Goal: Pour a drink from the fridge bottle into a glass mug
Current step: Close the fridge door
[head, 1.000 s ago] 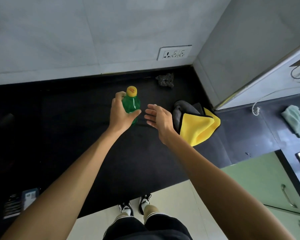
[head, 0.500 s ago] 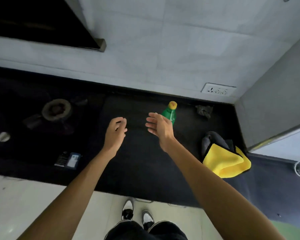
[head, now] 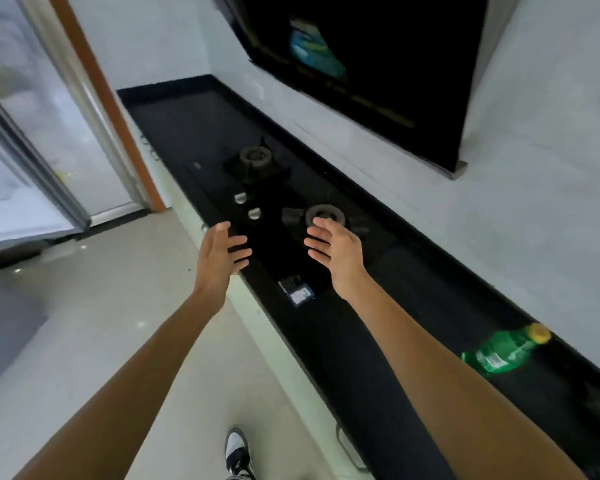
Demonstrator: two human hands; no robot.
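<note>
Bottle (head: 499,353) is out, standing capped on table (head: 326,348), far right, untouched. Left hand (head: 219,254) & right hand (head: 336,251) empty, fingers spread (near the hob (head: 324,214)). No mug visible; uncapping & pouring remain.

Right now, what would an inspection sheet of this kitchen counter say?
Surface: black countertop with a built-in two-burner hob.
Job's things: green bottle, yellow cap on, on the counter by the wall; no glass mug seen.
Clutter: small dark packet near the counter's front edge.
Hands: left hand and right hand both open, holding nothing, raised near the hob.
Cables: nothing seen.
Surroundings: dark hood on the white wall; blurred doorway at left; pale floor.
</note>
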